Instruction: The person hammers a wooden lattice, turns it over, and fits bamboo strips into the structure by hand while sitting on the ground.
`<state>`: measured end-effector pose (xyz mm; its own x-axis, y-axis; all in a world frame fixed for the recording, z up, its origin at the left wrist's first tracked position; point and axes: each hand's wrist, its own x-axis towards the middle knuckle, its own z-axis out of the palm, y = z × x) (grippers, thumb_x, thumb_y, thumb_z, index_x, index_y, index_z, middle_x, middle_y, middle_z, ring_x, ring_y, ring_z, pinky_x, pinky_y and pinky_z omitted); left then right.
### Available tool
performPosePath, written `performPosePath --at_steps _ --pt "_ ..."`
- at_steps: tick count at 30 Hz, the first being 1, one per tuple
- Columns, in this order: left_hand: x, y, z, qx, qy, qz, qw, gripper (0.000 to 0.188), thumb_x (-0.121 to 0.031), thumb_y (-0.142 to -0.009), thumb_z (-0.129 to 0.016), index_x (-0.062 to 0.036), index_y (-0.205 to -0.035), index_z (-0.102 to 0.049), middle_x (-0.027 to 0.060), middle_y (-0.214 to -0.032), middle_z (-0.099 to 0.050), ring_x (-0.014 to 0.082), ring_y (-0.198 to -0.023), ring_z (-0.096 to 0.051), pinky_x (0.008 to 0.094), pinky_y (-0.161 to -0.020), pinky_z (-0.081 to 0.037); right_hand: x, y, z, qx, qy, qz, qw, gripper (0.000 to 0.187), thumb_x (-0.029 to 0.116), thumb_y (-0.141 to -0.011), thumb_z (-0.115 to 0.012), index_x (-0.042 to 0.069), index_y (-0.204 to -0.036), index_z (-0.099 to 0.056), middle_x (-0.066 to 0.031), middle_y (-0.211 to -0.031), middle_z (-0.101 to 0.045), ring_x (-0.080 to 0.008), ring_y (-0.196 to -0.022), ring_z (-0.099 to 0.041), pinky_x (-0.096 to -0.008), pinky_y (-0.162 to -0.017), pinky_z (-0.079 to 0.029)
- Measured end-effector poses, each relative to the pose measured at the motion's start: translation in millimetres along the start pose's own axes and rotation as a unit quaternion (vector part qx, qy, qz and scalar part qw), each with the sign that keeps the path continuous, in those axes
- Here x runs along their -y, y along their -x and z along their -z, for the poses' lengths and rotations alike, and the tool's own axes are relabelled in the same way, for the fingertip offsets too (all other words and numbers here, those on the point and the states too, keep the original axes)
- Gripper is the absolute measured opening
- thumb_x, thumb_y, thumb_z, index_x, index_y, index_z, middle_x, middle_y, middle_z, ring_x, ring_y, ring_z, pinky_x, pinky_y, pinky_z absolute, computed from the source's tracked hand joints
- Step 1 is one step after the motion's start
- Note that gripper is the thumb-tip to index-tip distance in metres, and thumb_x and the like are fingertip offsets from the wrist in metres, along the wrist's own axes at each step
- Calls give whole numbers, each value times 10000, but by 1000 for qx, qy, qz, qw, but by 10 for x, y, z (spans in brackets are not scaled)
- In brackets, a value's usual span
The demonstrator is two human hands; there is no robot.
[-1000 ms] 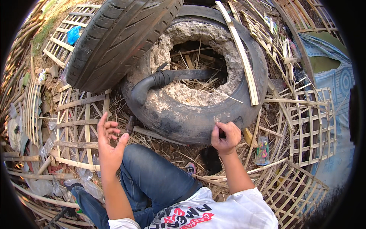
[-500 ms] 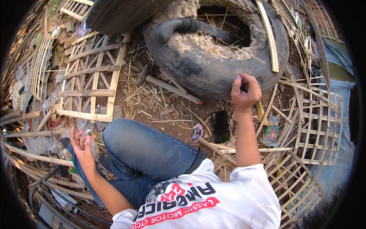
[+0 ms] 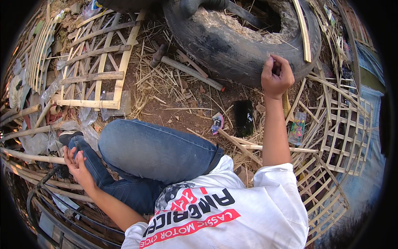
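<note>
The tire point(image 3: 232, 64) at upper right is matt, scuffed rubber around rough, crumbly concrete point(image 3: 291, 25); the lattice point(image 3: 110, 93) at upper left is split bamboo, the dark slab point(image 3: 243, 118) glossy, the jeans point(image 3: 141, 143) faded denim.

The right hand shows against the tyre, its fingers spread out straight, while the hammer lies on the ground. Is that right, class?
Not quite: the head view shows the right hand with its fingers curled in, not spread out straight. It does show against the tyre, while the hammer lies on the ground.
</note>
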<state>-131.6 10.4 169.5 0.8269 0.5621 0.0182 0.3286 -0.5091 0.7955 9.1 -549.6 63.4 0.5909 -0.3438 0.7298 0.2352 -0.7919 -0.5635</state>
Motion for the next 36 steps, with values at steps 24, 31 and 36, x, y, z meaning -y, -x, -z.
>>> performPosePath --at_steps 24,31,36 --pt "472 -225 422 -31 55 -37 997 554 -203 -944 -603 -82 -1426 -359 99 -1294 -507 168 -1071 -554 277 -845 -425 391 2268 2222 603 221 -119 758 314 208 -741 -722 62 -976 -573 -131 -897 -619 -328 -849 -635 -440 -707 -512" --pt "480 -91 465 -72 50 -22 996 560 -170 -946 -596 -76 -1441 -350 93 -1264 -517 167 -1044 -567 287 -840 -430 507 1985 2081 691 228 -185 660 319 183 -731 -718 52 -988 -580 -170 -878 -671 -371 -843 -641 -458 -734 -512" --pt "593 -82 554 -95 59 -4 994 565 -161 -941 -599 -97 -1446 -355 87 -1268 -501 154 -1048 -527 291 -859 -429 360 1892 1904 730 242 -185 612 259 202 -745 -713 49 -933 -624 -167 -847 -678 -358 -813 -655 -441 -741 -517"
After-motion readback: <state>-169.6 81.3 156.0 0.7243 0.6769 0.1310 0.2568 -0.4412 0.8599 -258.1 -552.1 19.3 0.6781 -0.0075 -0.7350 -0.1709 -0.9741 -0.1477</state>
